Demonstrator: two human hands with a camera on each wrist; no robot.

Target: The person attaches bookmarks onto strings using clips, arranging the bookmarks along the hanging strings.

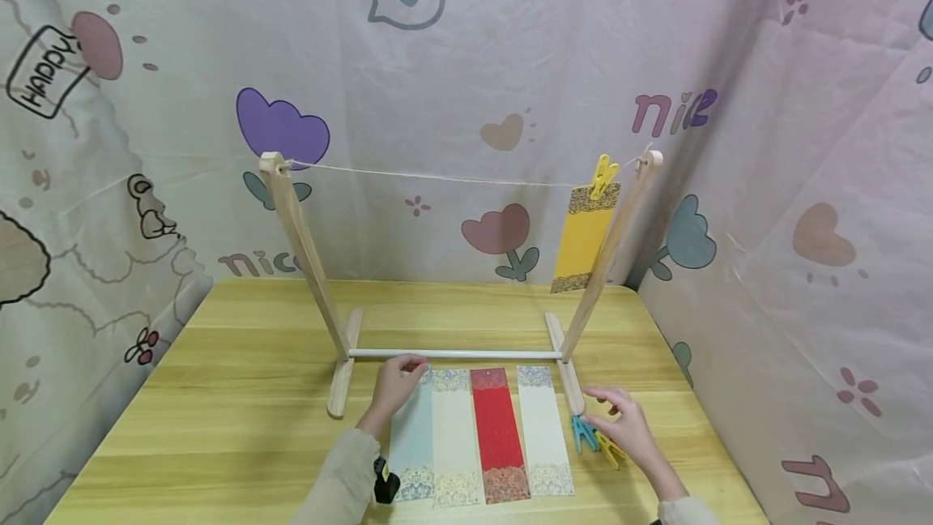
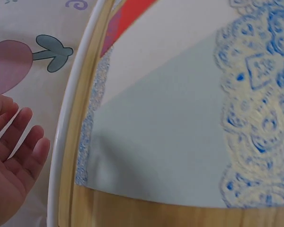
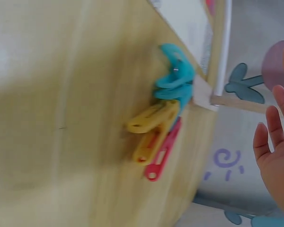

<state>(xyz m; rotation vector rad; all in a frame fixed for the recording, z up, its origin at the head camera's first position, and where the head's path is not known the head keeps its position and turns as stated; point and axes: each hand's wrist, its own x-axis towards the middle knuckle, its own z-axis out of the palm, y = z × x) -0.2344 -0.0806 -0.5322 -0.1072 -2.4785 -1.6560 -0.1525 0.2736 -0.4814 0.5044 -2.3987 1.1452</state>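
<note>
Just above the far end of a light blue paper strip (image 1: 413,440) is my left hand (image 1: 397,386); its fingers are loosely bent, with nothing between them in the left wrist view. Beside that strip lie a cream strip (image 1: 456,432), a red strip (image 1: 499,428) and a white strip (image 1: 544,432), all with lace-patterned ends. My right hand (image 1: 628,428) hovers by a small pile of clothespins, fingers relaxed and holding nothing. Blue clothespins (image 3: 177,73), yellow clothespins (image 3: 154,127) and a pink clothespin (image 3: 163,151) make up the pile.
A wooden stand with a left post (image 1: 306,258), a right post (image 1: 612,258) and a white crossbar (image 1: 452,355) stands behind the strips. From its string (image 1: 437,177) hangs a yellow strip (image 1: 583,241) under a yellow clothespin (image 1: 602,177). Printed cloth (image 1: 408,87) surrounds the table (image 1: 219,395).
</note>
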